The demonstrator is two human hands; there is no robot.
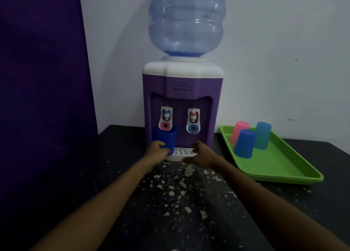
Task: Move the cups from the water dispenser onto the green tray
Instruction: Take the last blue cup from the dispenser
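A purple and white water dispenser (182,106) stands at the back of the dark table, with a large clear bottle on top. Under its left tap stands a dark blue cup (167,137), upright on the white drip tray (182,153). My left hand (158,150) is wrapped around the cup's lower part. My right hand (198,154) hovers over the drip tray's right side with fingers spread and nothing in it. At the right lies the green tray (284,167), carrying three upside-down cups: a pink cup (239,130), a blue cup (244,143) and a light blue cup (262,135).
The black table top (180,203) is scuffed with pale flecks. A purple panel (43,80) closes off the left side, and a white wall stands behind the dispenser. The near half of the green tray is bare.
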